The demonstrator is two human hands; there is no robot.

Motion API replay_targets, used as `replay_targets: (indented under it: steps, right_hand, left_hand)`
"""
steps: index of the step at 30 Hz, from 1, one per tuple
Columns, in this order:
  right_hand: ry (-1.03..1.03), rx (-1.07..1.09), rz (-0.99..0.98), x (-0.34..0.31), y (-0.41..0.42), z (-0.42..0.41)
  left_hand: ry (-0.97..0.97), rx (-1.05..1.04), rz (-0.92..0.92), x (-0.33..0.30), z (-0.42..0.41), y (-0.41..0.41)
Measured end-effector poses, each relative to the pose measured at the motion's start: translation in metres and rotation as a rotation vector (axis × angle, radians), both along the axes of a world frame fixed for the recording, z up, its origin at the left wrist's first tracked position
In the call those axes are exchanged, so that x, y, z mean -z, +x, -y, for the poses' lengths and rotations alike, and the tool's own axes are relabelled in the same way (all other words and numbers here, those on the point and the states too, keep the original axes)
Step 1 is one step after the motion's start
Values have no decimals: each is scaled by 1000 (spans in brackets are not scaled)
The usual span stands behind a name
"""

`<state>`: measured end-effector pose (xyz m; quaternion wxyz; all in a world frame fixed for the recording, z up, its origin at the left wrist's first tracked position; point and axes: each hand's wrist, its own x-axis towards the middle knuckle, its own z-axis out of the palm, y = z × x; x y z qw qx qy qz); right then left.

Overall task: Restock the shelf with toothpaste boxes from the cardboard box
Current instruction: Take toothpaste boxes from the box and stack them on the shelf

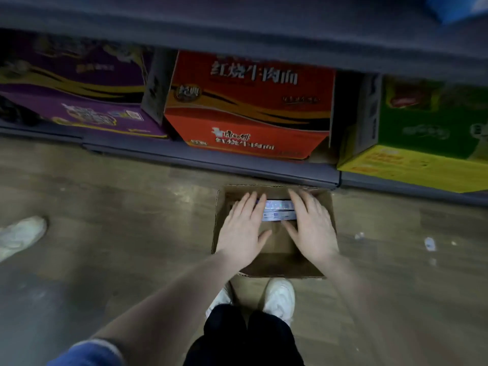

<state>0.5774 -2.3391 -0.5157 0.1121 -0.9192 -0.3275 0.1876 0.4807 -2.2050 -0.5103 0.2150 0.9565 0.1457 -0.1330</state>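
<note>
1. the toothpaste boxes [279, 210] lie inside the open cardboard box [274, 268] on the floor.
2. the left hand [241, 231] and right hand [311, 228] rest flat on them, fingers straight and a little apart.

Operator wears a blue short sleeve [87, 352], black trousers [245, 336] and white sneakers [280, 297]; forearms and hands bare.

My hands cover both ends of the toothpaste boxes [278, 210] between them, so I cannot count them or read the print. Beyond my hands, the green carton [433, 133] is cut off at the frame's right edge. Far left of my left hand [241, 233], a blurred shoe [21, 237] leaves the frame.
</note>
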Motion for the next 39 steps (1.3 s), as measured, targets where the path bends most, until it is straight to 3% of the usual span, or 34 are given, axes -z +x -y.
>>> replay_targets:
  steps: [4, 9, 17, 22, 27, 30, 35, 39]
  right_hand:
    - [-171, -118, -109, 63, 8, 0]
    - [-372, -186, -203, 129, 19, -4]
    - [-561, -208, -181, 213, 31, -11]
    - [-551, -213, -9, 244, 36, -15]
    - [-471, -243, 271, 266, 33, -11]
    - [-420, -255, 228, 276, 33, -5]
    - [-377, -266, 118, 294, 20, 9]
    - [-393, -275, 144, 296, 16, 11]
  left_hand:
    - [-10, 201, -146, 66, -1, 5]
    - [3, 305, -340, 135, -3, 23]
    - [119, 283, -510, 222, -5, 47]
    - [249, 169, -288, 256, 4, 50]
    - [303, 111, -232, 259, 7, 49]
    - [178, 95, -285, 277, 7, 37]
    - [190, 88, -295, 287, 7, 24]
    - [273, 114, -193, 296, 13, 20]
